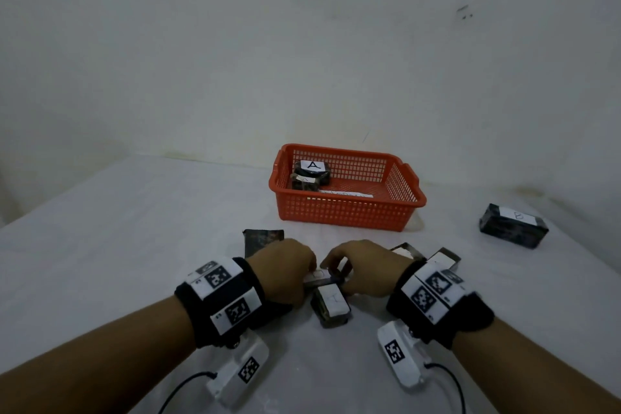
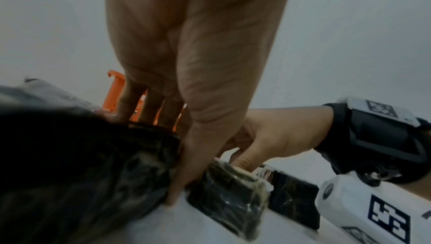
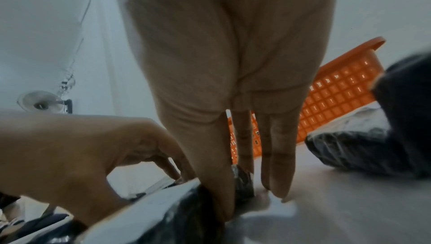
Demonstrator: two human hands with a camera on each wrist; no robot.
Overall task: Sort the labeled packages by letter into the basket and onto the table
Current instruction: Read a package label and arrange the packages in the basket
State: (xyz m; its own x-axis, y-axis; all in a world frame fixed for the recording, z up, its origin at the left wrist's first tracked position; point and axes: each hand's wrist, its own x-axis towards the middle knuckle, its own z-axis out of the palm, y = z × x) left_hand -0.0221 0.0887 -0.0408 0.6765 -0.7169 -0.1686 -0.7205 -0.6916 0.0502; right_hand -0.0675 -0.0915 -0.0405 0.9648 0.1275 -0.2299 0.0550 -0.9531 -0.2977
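Dark wrapped packages with white labels lie clustered at the table's middle. My left hand (image 1: 304, 270) and right hand (image 1: 339, 267) meet over one labelled package (image 1: 319, 276). In the right wrist view my right hand (image 3: 247, 192) pinches this package's (image 3: 151, 211) edge between thumb and fingers. The left wrist view shows my left hand (image 2: 186, 155) curled round a large dark package (image 2: 81, 165), fingers behind it and thumb in front. Another labelled package (image 1: 331, 304) lies just in front of both hands. The orange basket (image 1: 349, 212) holds a package marked A (image 1: 312, 166).
A package marked B (image 1: 512, 225) lies alone at the table's right. One dark package (image 1: 262, 239) sits behind my left hand, and two more (image 1: 405, 249) (image 1: 443, 259) behind my right. A white paper slip (image 1: 346, 193) lies in the basket. The wall stands close behind.
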